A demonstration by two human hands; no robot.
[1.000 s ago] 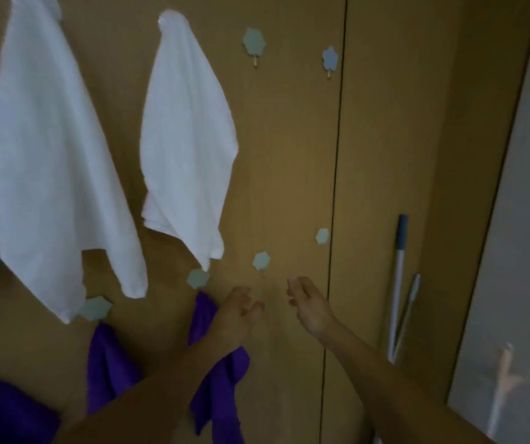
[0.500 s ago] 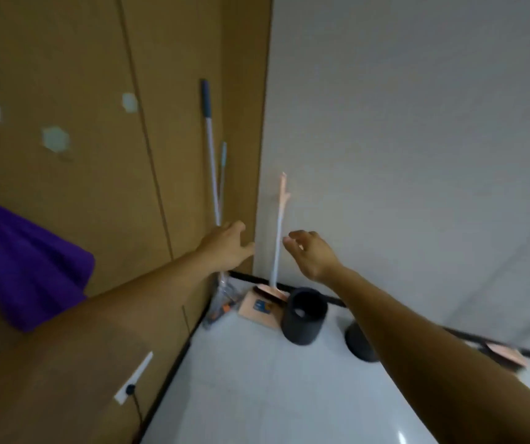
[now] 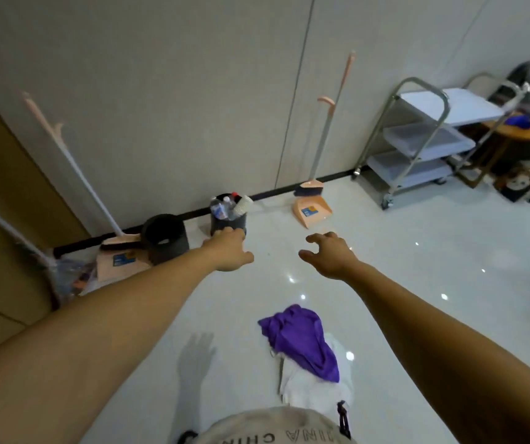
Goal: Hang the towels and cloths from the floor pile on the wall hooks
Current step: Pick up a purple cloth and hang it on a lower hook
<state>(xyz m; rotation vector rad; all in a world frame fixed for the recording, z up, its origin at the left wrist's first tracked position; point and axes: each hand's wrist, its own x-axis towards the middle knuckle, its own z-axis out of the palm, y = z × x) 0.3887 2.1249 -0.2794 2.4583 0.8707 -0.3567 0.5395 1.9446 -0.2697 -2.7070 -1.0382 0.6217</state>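
Your view has swung away from the brown panel with its hooks and hung cloths, past the corner and down to the floor (image 3: 417,283). The hooks are now out of sight and the pile is in front of you. Both hands are empty: your left hand (image 3: 230,251) and right hand (image 3: 331,256) reach forward side by side, apart from each other, fingers loosely bent and gripping nothing, and in the view they sit beyond the pile. The pile lies on the floor close to your body, between your forearms: a purple cloth (image 3: 302,338) draped on top of a white towel (image 3: 311,386), the two touching. My reading is that the last cloth is hung and you are turning back for the next, with at least these two pieces left. The purple one is on top and free, so it is probably the one to pinch first, lifted clear so the white towel is not dragged along. The black bin full of bottles (image 3: 228,223) and the dustpan (image 3: 311,211) by the wall stand well apart from the pile.
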